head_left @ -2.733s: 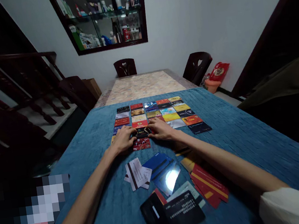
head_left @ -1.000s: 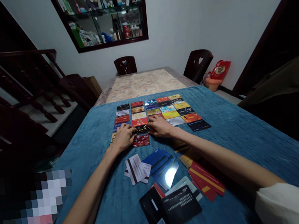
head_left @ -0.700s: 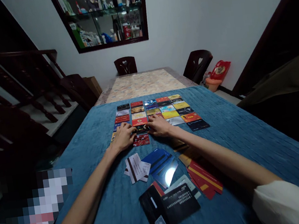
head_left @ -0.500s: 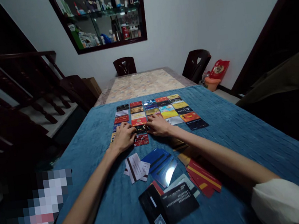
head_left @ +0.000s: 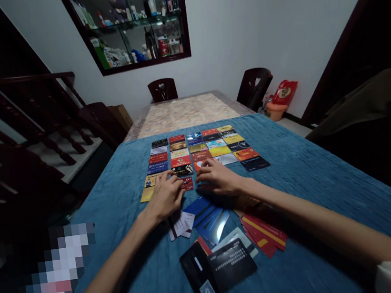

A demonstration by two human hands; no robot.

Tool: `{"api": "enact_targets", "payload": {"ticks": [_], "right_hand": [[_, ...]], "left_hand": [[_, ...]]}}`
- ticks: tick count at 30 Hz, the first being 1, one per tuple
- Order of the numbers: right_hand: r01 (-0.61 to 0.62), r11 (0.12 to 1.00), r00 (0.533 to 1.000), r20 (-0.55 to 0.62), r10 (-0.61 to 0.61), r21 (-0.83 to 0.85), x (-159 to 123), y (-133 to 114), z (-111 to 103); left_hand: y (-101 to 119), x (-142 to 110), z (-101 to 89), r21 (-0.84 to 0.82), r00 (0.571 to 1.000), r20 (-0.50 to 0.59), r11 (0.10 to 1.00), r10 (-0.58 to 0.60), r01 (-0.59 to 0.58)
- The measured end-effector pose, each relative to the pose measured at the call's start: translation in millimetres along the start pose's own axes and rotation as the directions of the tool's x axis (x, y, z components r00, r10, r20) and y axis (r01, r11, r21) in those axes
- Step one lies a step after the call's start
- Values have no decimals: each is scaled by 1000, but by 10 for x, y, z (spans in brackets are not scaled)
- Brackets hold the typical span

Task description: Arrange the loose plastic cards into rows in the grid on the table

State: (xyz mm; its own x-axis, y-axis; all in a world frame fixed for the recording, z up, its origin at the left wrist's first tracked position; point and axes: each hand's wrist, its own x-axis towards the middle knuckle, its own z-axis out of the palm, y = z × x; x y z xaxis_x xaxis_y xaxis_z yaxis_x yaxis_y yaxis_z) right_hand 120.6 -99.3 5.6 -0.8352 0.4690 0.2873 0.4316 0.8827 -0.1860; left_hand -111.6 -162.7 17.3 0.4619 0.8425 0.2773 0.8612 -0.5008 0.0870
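My left hand point(head_left: 167, 194) is palm down with its fingers bent and apart. Its fingertips cover the left part of a red card point(head_left: 188, 183), the lowest card in its column. To the right of that card is my right hand point(head_left: 218, 178), fingers loosely curved and apart, with nothing visible in them. Just beyond the hands lies a black card point(head_left: 183, 170) with a gold pattern. Many colourful cards, such as a yellow card point(head_left: 219, 151) and a dark blue card point(head_left: 255, 163), lie in close columns. A gold card point(head_left: 147, 194) sits beside my left hand.
Nearer me, loose piles hold white cards point(head_left: 181, 226), blue cards point(head_left: 204, 215), red cards point(head_left: 264, 233) and black cards point(head_left: 232, 264). A blue cloth point(head_left: 316, 217) covers the near table. Chairs stand around it, including one at the far right point(head_left: 254, 88).
Both hands have drawn back toward me, from the black card to the level of the red card below it. The black card is more exposed; my left hand now partly covers the white cards.
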Motion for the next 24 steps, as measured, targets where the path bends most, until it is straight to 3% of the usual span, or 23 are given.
{"api": "enact_targets", "payload": {"ticks": [10,24], "right_hand": [[63,996,993,93,-69,67,-350,-313,7],[-13,1000,993,116,12,6,-456,-219,-4]], "left_hand": [[461,-253,-32,-16,992,99,997,76,-75],[654,-199,75,-27,982,180,998,58,-54]]}}
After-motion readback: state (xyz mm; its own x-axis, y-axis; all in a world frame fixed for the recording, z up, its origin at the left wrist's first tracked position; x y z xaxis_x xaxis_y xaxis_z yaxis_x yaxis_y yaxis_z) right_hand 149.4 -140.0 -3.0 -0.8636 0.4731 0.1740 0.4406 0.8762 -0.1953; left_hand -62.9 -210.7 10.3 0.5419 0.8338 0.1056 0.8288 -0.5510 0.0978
